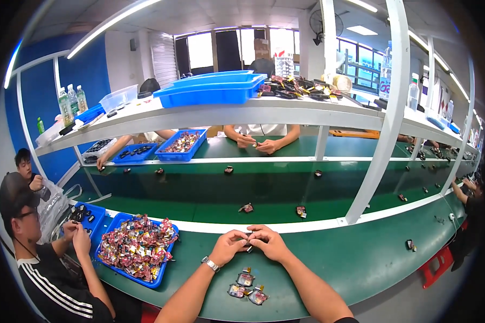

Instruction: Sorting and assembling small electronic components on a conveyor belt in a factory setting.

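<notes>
My left hand (229, 246) and my right hand (269, 242) meet over the green bench, fingertips pinched together on one small dark part (249, 248) that is mostly hidden between them. A watch sits on my left wrist. Three small packaged parts (247, 286) lie on the bench just below my hands, between my forearms. A blue tray (109, 263) heaped with colourful small packets (137, 246) stands to my left, within reach of the left hand.
A green conveyor belt (210, 194) runs behind a white rail, carrying scattered small parts (246, 208). A person (37, 253) works at my left beside another blue tray (98, 211). Hands of a person opposite (258, 144) work across the belt. White frame posts (380, 134) rise at right.
</notes>
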Motion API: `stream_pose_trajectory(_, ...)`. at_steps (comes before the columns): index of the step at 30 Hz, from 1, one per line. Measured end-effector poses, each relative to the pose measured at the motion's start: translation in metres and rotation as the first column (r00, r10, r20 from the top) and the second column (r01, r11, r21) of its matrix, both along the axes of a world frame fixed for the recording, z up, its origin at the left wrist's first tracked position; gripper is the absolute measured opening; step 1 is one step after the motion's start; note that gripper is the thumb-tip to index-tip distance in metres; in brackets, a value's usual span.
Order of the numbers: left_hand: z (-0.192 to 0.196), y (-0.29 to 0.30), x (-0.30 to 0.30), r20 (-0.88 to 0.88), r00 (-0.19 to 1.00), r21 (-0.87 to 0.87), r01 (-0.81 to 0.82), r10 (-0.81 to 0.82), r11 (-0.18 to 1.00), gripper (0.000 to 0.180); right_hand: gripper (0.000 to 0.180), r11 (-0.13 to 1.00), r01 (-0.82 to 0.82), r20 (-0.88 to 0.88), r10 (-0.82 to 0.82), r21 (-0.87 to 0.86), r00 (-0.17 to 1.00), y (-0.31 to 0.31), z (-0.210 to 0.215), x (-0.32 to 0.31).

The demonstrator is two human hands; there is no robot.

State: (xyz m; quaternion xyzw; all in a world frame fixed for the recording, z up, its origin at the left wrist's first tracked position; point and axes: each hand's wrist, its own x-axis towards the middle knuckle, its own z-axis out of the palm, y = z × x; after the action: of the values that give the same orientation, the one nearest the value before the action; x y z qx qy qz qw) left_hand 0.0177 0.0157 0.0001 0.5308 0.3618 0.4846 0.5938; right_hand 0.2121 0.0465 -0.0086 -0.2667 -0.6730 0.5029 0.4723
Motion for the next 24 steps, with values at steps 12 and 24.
stream_pose_trajectory(12,0.002,0.000,-0.004,-0.017,1.000,-0.143,0.010,-0.013,0.990,0.011,0.010,0.966,0.068,0.211,-0.123,0.249,0.970,-0.010,0.013,-0.002)
stream_pose_trajectory(24,0.003,-0.001,0.002,0.041,0.999,-0.113,-0.005,0.010,0.994,0.026,0.012,0.800,0.164,0.312,-0.403,0.578,0.860,-0.018,0.020,-0.007)
